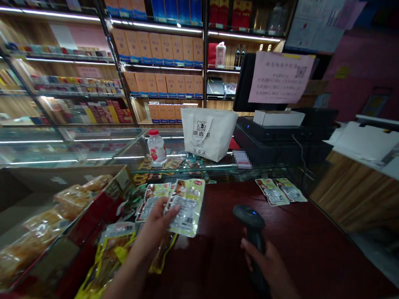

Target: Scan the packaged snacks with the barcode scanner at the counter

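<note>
My left hand pinches the edge of a shiny green-and-white snack packet, its printed back turned up. Another similar packet lies just behind it to the left. My right hand is wrapped round the handle of a dark barcode scanner; a small blue light glows on its head. Two more packets of the same look lie side by side at the right of the dark red tabletop. Yellow-edged clear food packs lie beneath and beside my left forearm.
An open carton with wrapped bread-like packs stands at the left. Beyond the tabletop, a glass counter bears a red-capped bottle and a white carrier bag. A monitor with a pink notice stands behind, by stocked shelves.
</note>
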Demonstrator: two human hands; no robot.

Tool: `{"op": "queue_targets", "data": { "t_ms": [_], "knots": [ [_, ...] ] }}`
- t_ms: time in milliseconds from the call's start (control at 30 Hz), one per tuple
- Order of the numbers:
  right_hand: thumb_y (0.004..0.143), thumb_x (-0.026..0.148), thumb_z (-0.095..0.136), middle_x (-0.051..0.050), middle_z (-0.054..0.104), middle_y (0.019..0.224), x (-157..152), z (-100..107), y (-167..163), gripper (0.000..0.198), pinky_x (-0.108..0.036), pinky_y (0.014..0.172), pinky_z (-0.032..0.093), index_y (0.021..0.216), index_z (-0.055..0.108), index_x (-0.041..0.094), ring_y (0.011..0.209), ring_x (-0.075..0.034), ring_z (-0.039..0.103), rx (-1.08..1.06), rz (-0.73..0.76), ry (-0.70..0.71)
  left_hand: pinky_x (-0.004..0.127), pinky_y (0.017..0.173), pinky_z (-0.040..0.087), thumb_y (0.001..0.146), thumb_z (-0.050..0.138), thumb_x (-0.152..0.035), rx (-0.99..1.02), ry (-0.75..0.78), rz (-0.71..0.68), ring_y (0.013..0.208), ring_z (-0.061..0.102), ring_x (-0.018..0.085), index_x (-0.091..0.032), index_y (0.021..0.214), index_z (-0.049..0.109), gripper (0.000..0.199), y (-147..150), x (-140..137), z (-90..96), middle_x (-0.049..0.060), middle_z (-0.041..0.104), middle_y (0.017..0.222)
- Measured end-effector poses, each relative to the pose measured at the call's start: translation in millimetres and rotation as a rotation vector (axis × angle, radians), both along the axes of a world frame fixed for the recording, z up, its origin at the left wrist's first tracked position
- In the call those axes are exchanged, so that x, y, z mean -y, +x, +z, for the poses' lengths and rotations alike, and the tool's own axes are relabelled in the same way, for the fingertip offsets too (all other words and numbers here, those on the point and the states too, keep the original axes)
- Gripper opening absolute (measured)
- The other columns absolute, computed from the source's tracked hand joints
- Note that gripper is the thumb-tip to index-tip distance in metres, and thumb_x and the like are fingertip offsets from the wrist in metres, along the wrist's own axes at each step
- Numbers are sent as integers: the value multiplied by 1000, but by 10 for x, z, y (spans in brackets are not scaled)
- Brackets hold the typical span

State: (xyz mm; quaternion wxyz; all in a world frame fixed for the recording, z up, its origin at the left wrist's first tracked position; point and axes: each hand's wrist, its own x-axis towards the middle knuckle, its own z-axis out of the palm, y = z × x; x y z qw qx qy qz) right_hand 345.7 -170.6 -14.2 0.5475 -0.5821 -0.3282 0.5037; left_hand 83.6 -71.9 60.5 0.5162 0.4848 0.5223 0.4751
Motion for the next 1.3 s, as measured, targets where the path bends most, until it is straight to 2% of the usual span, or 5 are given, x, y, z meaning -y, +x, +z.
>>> {"op": "queue_targets", "data": {
  "t_ms": [267,400,600,1000,1300],
  "knots": [
    [63,55,84,-5,72,72,-7,153,-213,67,-26,50,44,110,60,13,56,-18,62,-68,-7,46,36,74,58,53,91,-37,439,-247,-196,83,71,26,-22,106,52,67,850,570,-451,9,73,99],
    [61,52,87,-9,76,85,30,174,-137,71,-32,58,51,114,61,13,69,-27,71,-133,18,34,32,72,56,62,86,-41,423,-228,-224,85,71,24,-25,120,56,68,762,523,-332,7,73,100],
    [61,50,88,-11,76,93,-16,114,-23,75,-38,71,55,120,61,13,81,-31,72,-180,31,40,21,55,47,62,84,-53,100,-152,-352,61,58,12,-13,83,71,47,521,301,-97,4,69,73],
    [68,48,84,-9,75,93,-53,165,4,65,-29,57,50,117,59,13,69,-22,68,-46,115,75,15,45,37,62,84,-54,234,-282,-306,48,50,5,-12,71,66,47,535,147,-101,1,62,60],
    [85,64,62,2,57,61,25,194,206,51,-25,53,42,96,58,14,53,-13,52,232,84,114,22,56,48,60,81,-57,28,-2,58,61,61,13,-14,82,73,50,370,-65,-191,4,71,75]
  ]
}}
